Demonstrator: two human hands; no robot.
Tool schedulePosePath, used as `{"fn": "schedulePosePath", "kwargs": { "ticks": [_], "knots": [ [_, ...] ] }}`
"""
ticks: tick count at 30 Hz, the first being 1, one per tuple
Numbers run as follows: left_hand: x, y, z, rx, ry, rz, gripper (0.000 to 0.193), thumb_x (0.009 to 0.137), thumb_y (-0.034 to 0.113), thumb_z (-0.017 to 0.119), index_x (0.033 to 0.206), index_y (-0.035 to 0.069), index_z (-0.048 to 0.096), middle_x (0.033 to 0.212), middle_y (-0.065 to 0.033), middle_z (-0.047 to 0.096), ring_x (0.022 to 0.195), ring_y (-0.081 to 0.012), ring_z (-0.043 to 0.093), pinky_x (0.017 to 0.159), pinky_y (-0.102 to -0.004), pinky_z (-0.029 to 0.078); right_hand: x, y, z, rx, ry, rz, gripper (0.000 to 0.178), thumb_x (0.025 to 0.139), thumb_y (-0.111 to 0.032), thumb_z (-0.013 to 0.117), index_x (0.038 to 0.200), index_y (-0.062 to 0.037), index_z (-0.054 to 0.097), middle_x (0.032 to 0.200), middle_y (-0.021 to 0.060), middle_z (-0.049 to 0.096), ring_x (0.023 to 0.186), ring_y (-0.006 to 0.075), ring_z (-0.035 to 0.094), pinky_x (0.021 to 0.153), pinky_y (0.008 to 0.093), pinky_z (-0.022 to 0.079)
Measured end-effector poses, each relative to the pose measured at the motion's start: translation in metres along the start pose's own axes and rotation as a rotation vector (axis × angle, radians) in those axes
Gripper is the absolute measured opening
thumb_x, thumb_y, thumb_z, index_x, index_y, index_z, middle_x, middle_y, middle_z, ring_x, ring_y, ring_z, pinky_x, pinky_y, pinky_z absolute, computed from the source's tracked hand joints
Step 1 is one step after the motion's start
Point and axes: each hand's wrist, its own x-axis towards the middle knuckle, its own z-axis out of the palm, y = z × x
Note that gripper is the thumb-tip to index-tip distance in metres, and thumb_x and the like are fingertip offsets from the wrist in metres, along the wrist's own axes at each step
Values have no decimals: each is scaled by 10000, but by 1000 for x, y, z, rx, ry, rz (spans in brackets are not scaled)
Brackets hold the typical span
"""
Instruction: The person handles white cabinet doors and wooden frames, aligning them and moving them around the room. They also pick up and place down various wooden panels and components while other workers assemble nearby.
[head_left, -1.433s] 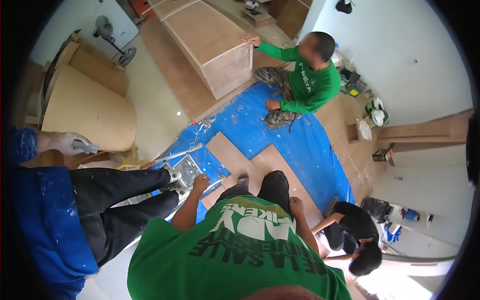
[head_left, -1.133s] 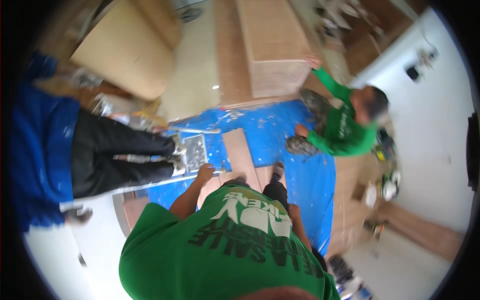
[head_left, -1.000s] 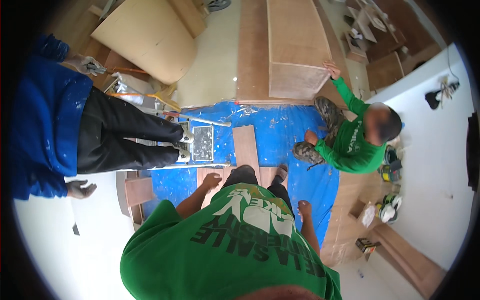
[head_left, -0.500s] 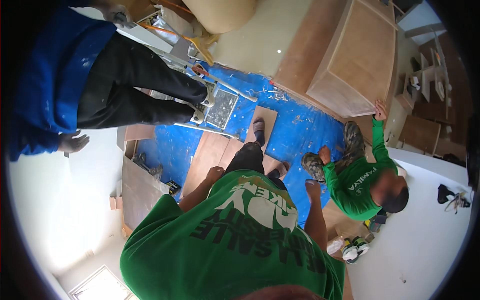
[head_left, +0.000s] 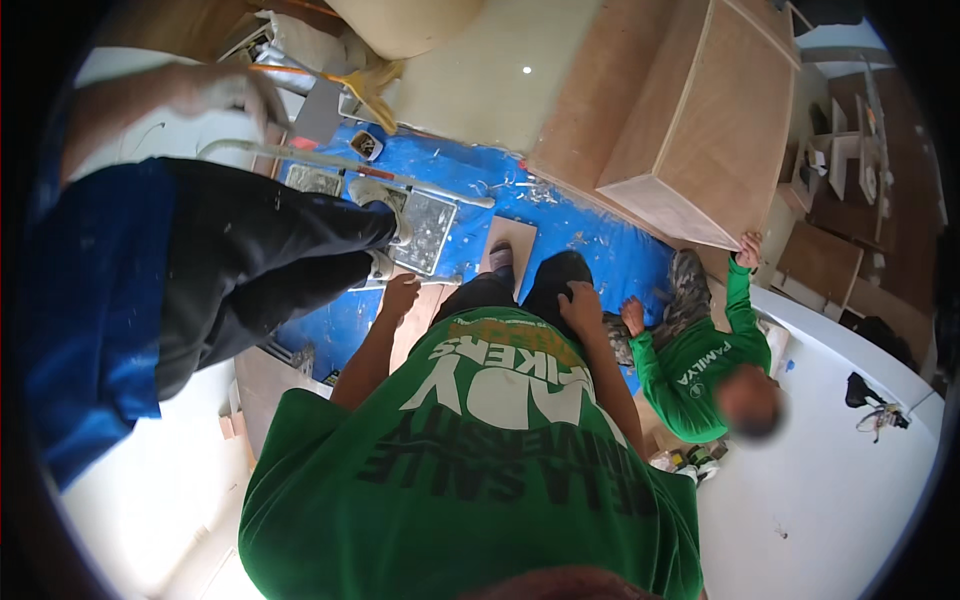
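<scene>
My left hand (head_left: pixel 401 296) hangs beside my left hip, fingers loosely curled but not pressed together, with nothing seen in it. My right hand (head_left: pixel 580 308) is by my raised right thigh (head_left: pixel 556 275), fingers apart and holding nothing. My left foot (head_left: pixel 501 256) stands on a brown wooden board (head_left: pixel 514 236) over blue floor sheeting (head_left: pixel 600 250). To the right, a squatting co-worker in green (head_left: pixel 700 385) has one hand (head_left: pixel 748 250) at the lower corner of a pale wooden cabinet (head_left: pixel 725 130). Their other hand (head_left: pixel 632 316) rests near their knee.
At left, a co-worker in blue (head_left: pixel 110 300) stands with shoes on a paint-spattered metal platform (head_left: pixel 428 232), one arm raised and blurred. A yellow broom (head_left: pixel 370 90) leans beyond. A small container (head_left: pixel 367 145) sits on the sheeting. Wood scraps (head_left: pixel 535 190) lie along the cabinet base.
My right leg has lifted and my right hand has moved forward to the thigh. The co-worker in blue has raised a blurred arm and come closer. My view has shifted slightly.
</scene>
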Motion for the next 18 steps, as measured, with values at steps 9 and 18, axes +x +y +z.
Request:
{"fn": "schedulePosePath", "kwargs": {
  "ticks": [9, 18],
  "knots": [
    [72, 86, 25, 206, -1, 118, 387, 790, 200, 625, 1104, -26, 613, 858, -139, 669, 717, -200, 625, 656, -337, 498, 142, -81, -69, -116, -40, -148, 474, 759, -309, 664, 1144, -39, 601, 1214, 251, 522, 1129, 406, 490, 975, 471, 392],
    [95, 229, 79, 314, 49, -76, 411, 751, 240, 673, 1088, 7, 642, 943, -180, 684, 843, -272, 665, 790, -362, 506, 356, -82, -162, -126, -319, -197, 478, 775, -334, 654, 1137, -26, 598, 1145, 239, 575, 1099, 378, 532, 939, 447, 430]
  ]
}}
